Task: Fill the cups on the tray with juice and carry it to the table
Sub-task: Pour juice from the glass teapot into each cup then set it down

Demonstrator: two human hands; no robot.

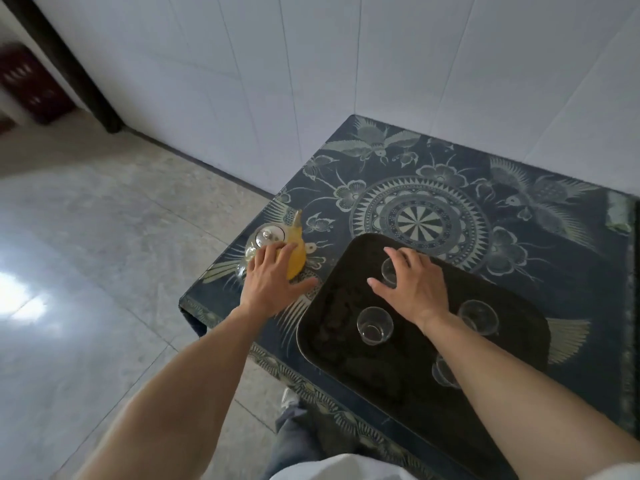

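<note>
A glass teapot (297,259) holding orange juice stands near the table's left edge, spout pointing away from me. My left hand (273,285) lies on its near side with the fingers stretched out. A dark oval tray (329,306) sits on the table in front of me with several empty clear cups. My right hand (412,285) is spread over the far cup (388,271), which shows between thumb and forefinger. Another cup (374,325) stands near the tray's middle and a third cup (479,317) to the right. My right forearm partly hides a cup (443,374) nearer to me.
The low table (415,216) is covered by a dark blue cloth with a pale bird and flower pattern and stands in a corner of white tiled walls. Grey tiled floor (104,271) lies open to the left. A dark red crate (31,81) sits far left.
</note>
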